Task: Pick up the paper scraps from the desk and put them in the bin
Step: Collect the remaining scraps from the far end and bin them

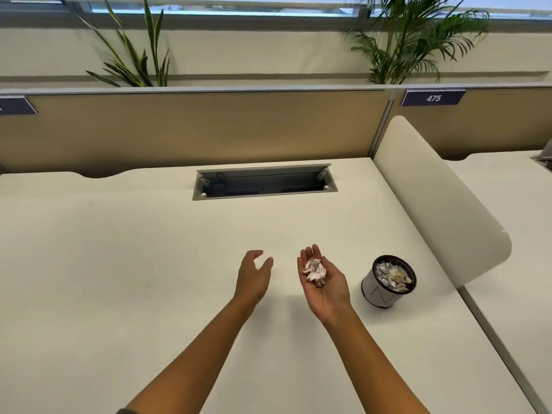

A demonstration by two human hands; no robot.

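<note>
Paper scraps (315, 271) lie heaped in the upturned, loosely cupped right hand (324, 282), with the small bin (388, 282) just to its right, apparently part-full, while the left hand (254, 279) hangs open and empty.

The bin (388, 282) stood on the desk (119, 264), right of the right hand (324, 282), which cupped paper scraps (315, 271); the left hand (254, 274) hovered left of it

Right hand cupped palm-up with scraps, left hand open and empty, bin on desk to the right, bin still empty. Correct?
Not quite: the bin is not empty. The head view shows paper inside it. The rest holds: right hand cups scraps palm-up, left hand open and empty.
</note>
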